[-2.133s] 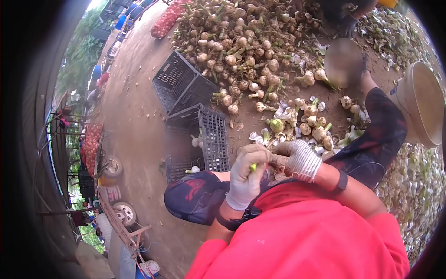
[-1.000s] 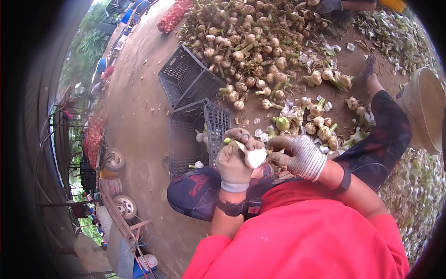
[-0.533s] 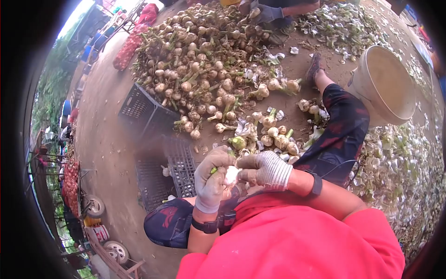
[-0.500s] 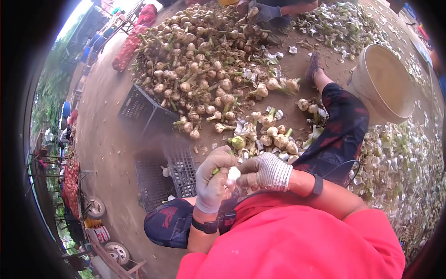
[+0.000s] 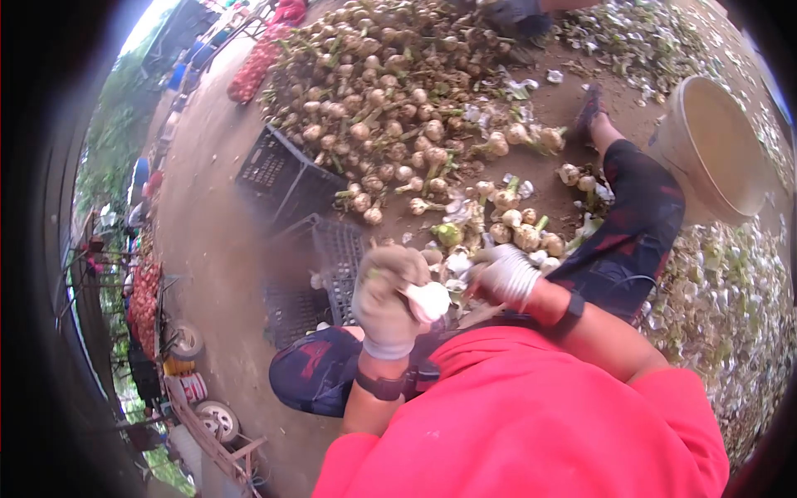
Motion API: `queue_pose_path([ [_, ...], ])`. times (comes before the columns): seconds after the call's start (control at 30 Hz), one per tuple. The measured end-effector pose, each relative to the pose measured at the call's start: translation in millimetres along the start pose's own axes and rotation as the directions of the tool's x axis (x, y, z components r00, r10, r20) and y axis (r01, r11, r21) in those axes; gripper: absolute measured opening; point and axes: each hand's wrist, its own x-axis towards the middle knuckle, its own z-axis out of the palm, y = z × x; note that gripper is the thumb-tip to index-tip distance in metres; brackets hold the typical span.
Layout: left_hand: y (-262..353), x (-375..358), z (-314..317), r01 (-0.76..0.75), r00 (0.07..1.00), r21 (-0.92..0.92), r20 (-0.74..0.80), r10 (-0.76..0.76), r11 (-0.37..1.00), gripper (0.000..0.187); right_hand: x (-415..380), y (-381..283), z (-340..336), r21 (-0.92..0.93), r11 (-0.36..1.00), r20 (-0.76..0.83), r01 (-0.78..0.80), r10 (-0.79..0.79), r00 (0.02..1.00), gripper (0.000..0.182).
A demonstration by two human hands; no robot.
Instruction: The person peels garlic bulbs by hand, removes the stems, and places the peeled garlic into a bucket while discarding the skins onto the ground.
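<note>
My left hand (image 5: 387, 300), in a pale work glove, is closed around the stem of a garlic bulb (image 5: 429, 302). The bulb's white, clean-looking head sticks out to the right of the fingers. My right hand (image 5: 504, 275), gloved too, is apart from the bulb on its right side, slightly blurred. Its fingers curl inward, and what they hold, if anything, I cannot make out. Just beyond the hands lie several loose garlic bulbs (image 5: 526, 236) with soil on them, among torn white skins (image 5: 457, 264).
A large heap of garlic (image 5: 374, 108) lies ahead. Black plastic crates (image 5: 282, 178) stand at the left, a whitish bucket (image 5: 721, 153) at the right beyond my leg. Peeled skins (image 5: 706, 290) cover the right-hand ground. Another person's gloved hand (image 5: 515, 10) is at the top.
My right hand has drawn away from the bulb to the right. The left hand has turned, showing more of the white bulb. The whole view has shifted slightly.
</note>
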Motion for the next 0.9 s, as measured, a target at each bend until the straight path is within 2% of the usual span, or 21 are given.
queue_pose_path([
  [0.03,4,7,-7,0.031,0.997,-0.319,-0.052,-0.050,0.947,0.010,9,12,-13,-0.022,1.000,-0.076,-0.011,0.009,0.997,0.022],
  [0.07,4,12,-25,0.063,0.996,-0.497,-0.027,-0.088,0.865,0.012,13,14,-18,-0.440,0.898,-0.176,0.003,-0.089,0.980,0.028],
  [0.13,-1,14,-41,0.078,0.989,-0.556,-0.061,-0.134,0.828,0.011,-18,-27,-15,-0.901,0.433,-0.036,0.005,-0.086,0.996,0.034],
  [0.2,-9,14,-41,0.084,0.980,-0.552,-0.107,-0.171,0.830,0.011,-41,-41,-2,-0.893,0.324,0.058,0.312,-0.606,0.794,0.055],
  [0.27,-25,18,-34,0.114,0.979,-0.585,-0.073,-0.192,0.803,0.014,-49,-51,0,-0.808,0.388,0.138,0.444,-0.607,0.783,0.075],
  [0.3,-34,10,-20,0.190,0.942,-0.225,-0.233,-0.242,0.956,0.023,-49,-48,18,-0.617,0.335,0.261,0.712,-0.767,0.586,0.072],
  [0.33,-42,9,-18,0.225,0.954,-0.145,-0.168,-0.248,0.964,0.038,-45,-44,15,-0.692,0.208,0.221,0.692,-0.851,0.477,0.066],
  [0.37,-43,15,-6,0.170,0.979,0.237,-0.149,-0.137,0.956,0.033,-55,-53,4,-0.701,0.248,0.186,0.669,-0.842,0.507,0.060],
  [0.4,-34,19,2,0.233,0.970,-0.075,-0.058,-0.237,0.970,0.031,-64,-61,-15,-0.708,0.286,0.154,0.646,-0.830,0.535,0.055],
  [0.43,-24,24,13,0.322,0.942,-0.366,0.034,-0.333,0.873,0.029,-68,-58,-42,-0.800,0.081,0.109,0.595,-0.955,0.277,0.047],
  [0.47,-20,26,4,0.314,0.945,-0.377,0.033,-0.326,0.871,0.029,-92,-69,-68,-0.879,0.181,-0.028,0.440,-0.943,0.332,0.044],
  [0.5,-18,27,-9,0.267,0.964,-0.108,0.019,-0.266,0.958,0.046,-114,-60,-127,-0.839,0.398,-0.289,0.371,-0.903,0.317,0.049],
  [0.53,-15,27,-23,0.202,0.977,0.173,0.027,-0.210,0.964,0.067,-142,-67,-151,-0.949,0.312,-0.289,0.046,-0.918,0.272,0.054],
  [0.6,-4,25,-45,0.158,0.982,0.121,0.084,-0.168,0.980,0.048,-198,-80,-201,-0.753,0.106,-0.286,-0.649,-0.941,0.179,0.066],
  [0.67,-1,23,-56,0.308,0.942,0.602,-0.086,-0.323,0.737,0.019,-217,-79,-207,-0.639,-0.031,-0.227,-0.769,-0.947,0.227,0.062],
  [0.73,-8,25,-56,0.014,0.949,0.907,0.120,-0.291,0.421,0.017,-207,-81,-178,-0.933,0.348,-0.359,-0.094,-0.877,0.320,0.055],
  [0.77,-21,24,-56,0.001,0.898,0.980,0.086,-0.431,0.199,0.024,-190,-92,-154,-0.786,0.617,-0.557,-0.025,-0.691,0.461,0.046],
  [0.8,-42,26,-53,-0.044,0.835,0.999,0.020,-0.550,-0.031,0.032,-159,-112,-116,-0.851,0.524,-0.438,0.027,-0.737,0.515,0.039],
  [0.83,-64,28,-50,0.029,0.712,1.000,-0.018,-0.702,0.004,0.035,-131,-131,-102,-0.969,0.235,-0.143,0.079,-0.791,0.595,0.037],
  [0.87,-91,31,-50,0.108,0.559,0.994,-0.040,-0.828,0.025,0.041,-94,-146,-91,-0.963,0.264,-0.137,0.062,-0.673,0.727,0.034],
  [0.9,-131,24,-61,0.083,0.493,0.994,0.023,-0.870,0.073,0.045,-46,-147,-99,-0.980,0.107,0.058,0.170,-0.660,0.749,0.032],
])
